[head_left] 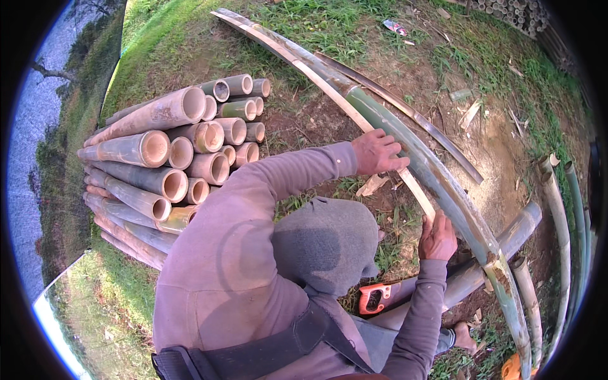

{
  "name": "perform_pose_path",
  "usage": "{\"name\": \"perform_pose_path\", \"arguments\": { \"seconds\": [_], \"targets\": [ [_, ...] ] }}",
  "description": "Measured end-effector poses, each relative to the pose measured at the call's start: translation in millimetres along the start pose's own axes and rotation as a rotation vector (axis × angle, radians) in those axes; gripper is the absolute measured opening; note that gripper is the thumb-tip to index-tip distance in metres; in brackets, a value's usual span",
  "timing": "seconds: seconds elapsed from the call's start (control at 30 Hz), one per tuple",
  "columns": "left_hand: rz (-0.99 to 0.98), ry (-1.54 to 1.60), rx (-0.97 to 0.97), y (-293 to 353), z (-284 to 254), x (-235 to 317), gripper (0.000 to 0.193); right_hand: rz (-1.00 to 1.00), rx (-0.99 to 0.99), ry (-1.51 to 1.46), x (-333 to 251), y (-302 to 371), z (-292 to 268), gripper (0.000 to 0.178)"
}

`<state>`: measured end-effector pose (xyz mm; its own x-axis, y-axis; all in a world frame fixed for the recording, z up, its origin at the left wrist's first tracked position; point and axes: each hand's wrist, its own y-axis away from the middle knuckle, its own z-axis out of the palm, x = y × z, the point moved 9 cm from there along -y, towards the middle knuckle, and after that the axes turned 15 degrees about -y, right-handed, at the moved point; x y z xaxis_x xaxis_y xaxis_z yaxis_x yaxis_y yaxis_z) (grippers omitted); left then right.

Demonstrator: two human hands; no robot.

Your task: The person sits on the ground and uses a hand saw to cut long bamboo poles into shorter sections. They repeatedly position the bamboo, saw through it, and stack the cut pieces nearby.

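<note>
A long, pale bamboo slat [418, 192] runs beside a thick green bamboo pole [432, 161], slanting from the far left toward me. My left hand [379, 152] is closed over the slat partway along, fingers wrapped across its top. Nearer to me, my right hand [438, 239] grips the slat close to its near end, with the fingertips and thumb on it. The pole curves past both hands and rests across another thick bamboo pole [520, 229]. By my right forearm lies a handsaw with an orange handle [375, 297], its blade partly hidden.
Cut bamboo poles [155, 149] are piled on the left. A dark split bamboo strip [437, 134] lies beyond the green pole. More poles [557, 209] stretch along the right, near an orange object [512, 367]. Wood chips [470, 115] are scattered over the soil and grass.
</note>
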<state>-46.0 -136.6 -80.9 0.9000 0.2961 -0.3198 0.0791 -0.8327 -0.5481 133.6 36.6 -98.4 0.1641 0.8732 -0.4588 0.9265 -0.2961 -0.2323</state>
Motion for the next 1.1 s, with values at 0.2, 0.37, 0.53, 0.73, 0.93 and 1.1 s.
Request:
{"name": "perform_pose_path", "arguments": {
  "seconds": [0.2, 0.37, 0.53, 0.73, 0.93, 1.1],
  "targets": [
    [0.008, -0.006, -0.007, -1.5, 1.2, 5.6, 0.037, -0.018, 0.003, -0.001, 6.8, 5.2, 1.4, 0.044],
    [-0.003, -0.021, 0.024, -4.5, -3.5, 8.0, 0.038, -0.037, 0.02, 0.009, 5.2, 4.8, -4.1, 0.044],
    [-0.012, -0.018, 0.01, -2.7, -2.0, 8.0, 0.037, -0.038, 0.024, -0.007, 1.8, 4.6, -3.6, 0.042],
    [0.003, -0.009, 0.005, 1.5, -1.3, 2.8, 0.036, -0.021, 0.032, -0.005, -2.1, 5.0, 0.3, 0.043],
    [-0.01, -0.029, -0.005, 1.5, 4.3, 11.2, 0.036, -0.036, 0.019, 0.002, 1.8, 6.0, -4.4, 0.042],
    [-0.007, -0.013, -0.049, -2.6, 4.2, 9.5, 0.038, -0.027, 0.027, 0.021, 2.9, 5.5, -6.5, 0.042]
  ]
}}
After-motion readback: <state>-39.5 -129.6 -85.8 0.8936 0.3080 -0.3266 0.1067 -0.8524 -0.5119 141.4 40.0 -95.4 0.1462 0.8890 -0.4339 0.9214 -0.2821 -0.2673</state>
